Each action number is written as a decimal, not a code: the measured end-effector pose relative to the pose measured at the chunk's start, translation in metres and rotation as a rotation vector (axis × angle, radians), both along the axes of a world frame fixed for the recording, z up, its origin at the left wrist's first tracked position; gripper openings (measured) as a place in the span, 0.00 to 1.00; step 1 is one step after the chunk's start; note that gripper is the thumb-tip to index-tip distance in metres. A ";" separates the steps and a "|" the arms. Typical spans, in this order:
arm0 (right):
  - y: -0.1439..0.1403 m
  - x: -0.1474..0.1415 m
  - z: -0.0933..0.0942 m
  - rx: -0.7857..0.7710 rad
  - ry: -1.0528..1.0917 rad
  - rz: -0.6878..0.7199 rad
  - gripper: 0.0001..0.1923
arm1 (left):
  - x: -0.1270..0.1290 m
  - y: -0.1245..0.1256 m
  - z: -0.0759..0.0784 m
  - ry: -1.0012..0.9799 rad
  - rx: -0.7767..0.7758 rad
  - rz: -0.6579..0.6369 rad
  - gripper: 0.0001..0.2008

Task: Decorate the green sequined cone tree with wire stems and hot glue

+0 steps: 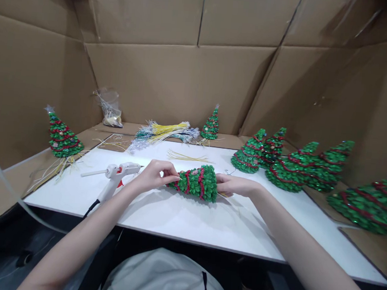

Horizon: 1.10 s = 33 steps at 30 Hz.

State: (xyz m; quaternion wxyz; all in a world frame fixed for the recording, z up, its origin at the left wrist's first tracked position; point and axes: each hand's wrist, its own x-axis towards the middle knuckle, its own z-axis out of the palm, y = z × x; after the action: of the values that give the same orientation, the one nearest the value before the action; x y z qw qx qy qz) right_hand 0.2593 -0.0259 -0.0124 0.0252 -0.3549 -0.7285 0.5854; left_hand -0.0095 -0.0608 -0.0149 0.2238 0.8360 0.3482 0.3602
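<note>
A small green Christmas tree (pixel 197 183) with red garland lies on its side above the white board, its tip to the left. At the tip end, my left hand (pixel 159 174) is closed in a pinch, thumb and forefinger together against the branches. Whatever is between those fingertips is too small to make out. My right hand (pixel 233 185) grips the wide base from the right, its fingers partly hidden behind and inside the base. Thin yellow wires stick out below that hand.
A white glue gun (pixel 112 176) with its cord lies left of my left hand. Behind are loose yellow wires (pixel 187 156), a wire bundle (pixel 167 133) and a plastic bag (pixel 110 108). Several decorated trees (pixel 288 171) stand at right; another tree (pixel 63 136) stands at left. Cardboard walls surround the board.
</note>
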 end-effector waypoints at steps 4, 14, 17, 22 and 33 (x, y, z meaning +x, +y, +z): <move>-0.002 -0.003 0.002 0.061 -0.050 -0.016 0.18 | 0.001 0.000 0.000 0.009 -0.003 -0.013 0.11; -0.004 -0.012 0.002 0.145 0.029 -0.017 0.12 | 0.003 0.001 -0.004 0.024 0.022 -0.005 0.10; -0.004 -0.012 0.000 0.146 0.033 -0.040 0.13 | 0.001 0.001 -0.003 0.063 0.089 0.001 0.09; -0.005 -0.013 0.003 0.232 0.082 0.008 0.11 | -0.003 -0.004 0.007 0.204 0.149 0.045 0.06; -0.006 -0.014 0.008 0.238 0.072 -0.003 0.13 | 0.007 -0.001 0.015 0.528 0.170 0.102 0.08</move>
State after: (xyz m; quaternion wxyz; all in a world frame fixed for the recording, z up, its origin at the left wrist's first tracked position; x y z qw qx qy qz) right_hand 0.2457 -0.0323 -0.0048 0.0940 -0.3293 -0.7910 0.5069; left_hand -0.0021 -0.0621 0.0003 0.0360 0.8980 0.4048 0.1686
